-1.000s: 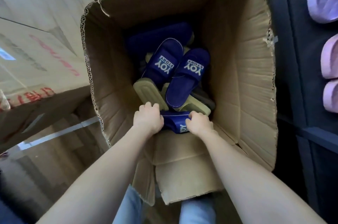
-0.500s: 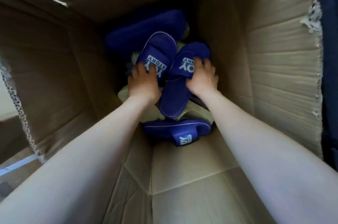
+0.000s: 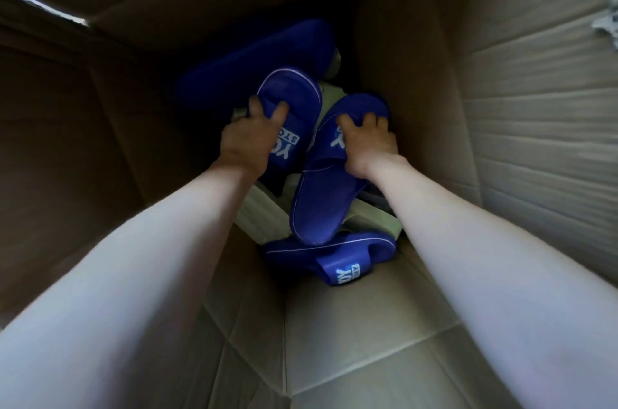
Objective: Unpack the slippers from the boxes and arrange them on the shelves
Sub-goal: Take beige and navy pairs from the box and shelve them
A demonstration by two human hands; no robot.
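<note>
Both my arms reach deep into a tall cardboard box (image 3: 521,127). My left hand (image 3: 249,137) grips the strap of a blue slipper (image 3: 294,97) with white lettering. Beside it, my right hand (image 3: 368,141) grips the strap of a second blue slipper (image 3: 321,198), whose heel points toward me. A third blue slipper (image 3: 337,254) lies on its side at the near bottom of the box. Another blue slipper (image 3: 264,54) lies across the far side, partly hidden.
Pale green soles (image 3: 257,211) of more slippers show under the blue ones. The box walls close in on all sides. A flat cardboard panel (image 3: 351,341) slopes up toward me at the near side.
The camera has dropped further into the box. Both hands have slid forward over the straps of the two upper slippers and their fingers now curl round them.
</note>
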